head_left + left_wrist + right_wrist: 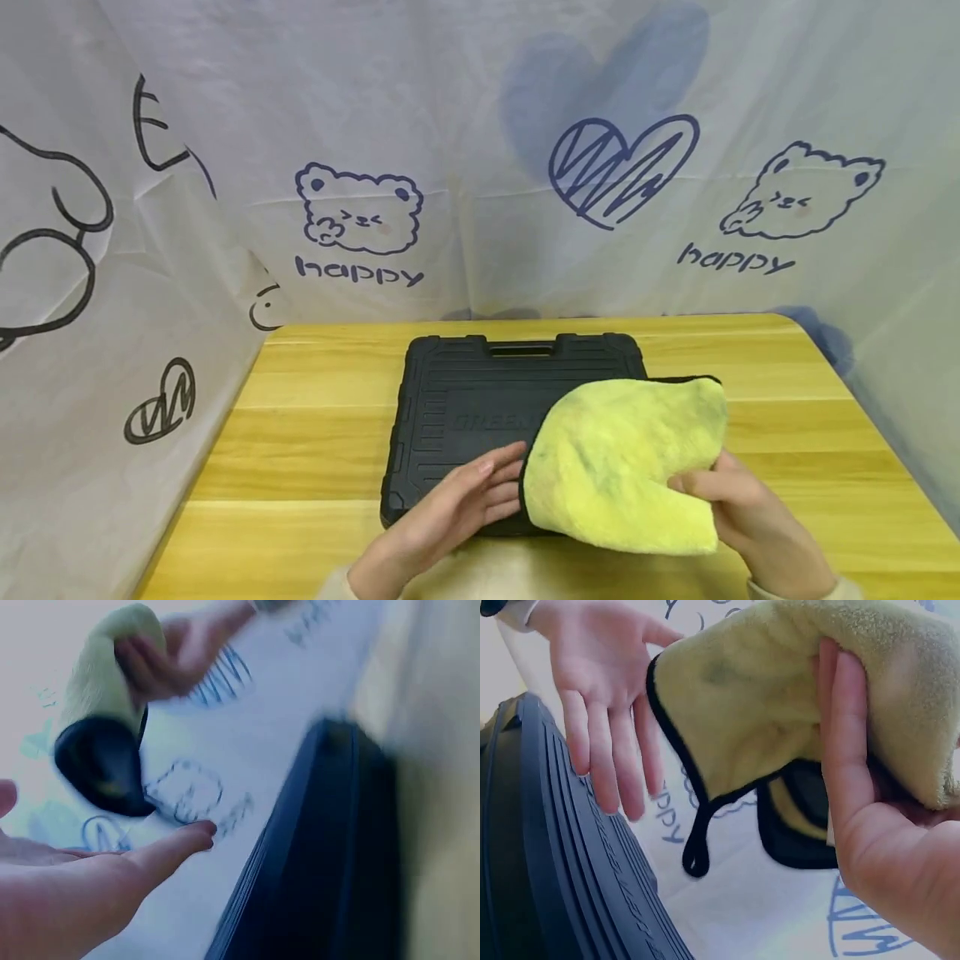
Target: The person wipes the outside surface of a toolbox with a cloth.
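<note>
A yellow plush cleaning cloth with black edging hangs folded over in my right hand, above a black plastic tool case. Thumb and fingers of that hand pinch the cloth at its right side. A black hanging loop dangles from one corner in the right wrist view. My left hand is held palm up with its fingers extended beside the cloth's left edge, gripping nothing. The left wrist view, partly blurred, shows the cloth's dark underside above the left fingers.
The case lies flat on a yellow wood-grain table, its handle toward the back. White fabric printed with bears, hearts and lettering hangs behind and at both sides of the table.
</note>
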A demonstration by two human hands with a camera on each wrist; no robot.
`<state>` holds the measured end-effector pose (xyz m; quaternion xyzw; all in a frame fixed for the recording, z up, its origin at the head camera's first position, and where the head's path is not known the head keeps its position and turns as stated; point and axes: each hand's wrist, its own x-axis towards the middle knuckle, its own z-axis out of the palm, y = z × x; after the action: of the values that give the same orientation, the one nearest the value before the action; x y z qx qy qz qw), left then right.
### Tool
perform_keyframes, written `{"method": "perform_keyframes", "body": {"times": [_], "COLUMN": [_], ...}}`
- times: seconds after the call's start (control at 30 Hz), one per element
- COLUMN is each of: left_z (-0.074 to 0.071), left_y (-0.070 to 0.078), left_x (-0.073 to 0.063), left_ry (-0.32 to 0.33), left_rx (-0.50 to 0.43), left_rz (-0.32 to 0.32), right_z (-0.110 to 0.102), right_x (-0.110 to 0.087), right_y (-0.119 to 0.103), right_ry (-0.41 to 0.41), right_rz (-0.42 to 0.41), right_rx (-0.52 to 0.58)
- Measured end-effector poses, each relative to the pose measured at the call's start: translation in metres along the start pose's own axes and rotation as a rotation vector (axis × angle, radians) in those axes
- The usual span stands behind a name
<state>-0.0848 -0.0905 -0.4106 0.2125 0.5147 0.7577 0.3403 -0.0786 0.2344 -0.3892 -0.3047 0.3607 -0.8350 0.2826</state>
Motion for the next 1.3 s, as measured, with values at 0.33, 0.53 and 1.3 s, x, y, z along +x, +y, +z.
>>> {"method": "perform_keyframes", "body": {"times": [0.33,0.53,1.3], "left_z": [0.010,0.015,0.037], "left_y": [-0.014,-0.010,-0.015], "left_x": [-0.001,0.000,0.004], "left_ry": [-0.002,0.151,0.395], "left_rx": [-0.384,-0.315,-0.466], "left_rz": [0.135,0.128,-0.019], "right_z": [0.009,0.009,0.027], "right_x": [0.018,0.018,0.038], "right_y": [0.011,0.013,0.042], "right_ry": [-0.045,0.095,0.724], "right_rz": [0.200,0.283,0.294], "right_rx": [-0.212,-0.240,-0.308]}}
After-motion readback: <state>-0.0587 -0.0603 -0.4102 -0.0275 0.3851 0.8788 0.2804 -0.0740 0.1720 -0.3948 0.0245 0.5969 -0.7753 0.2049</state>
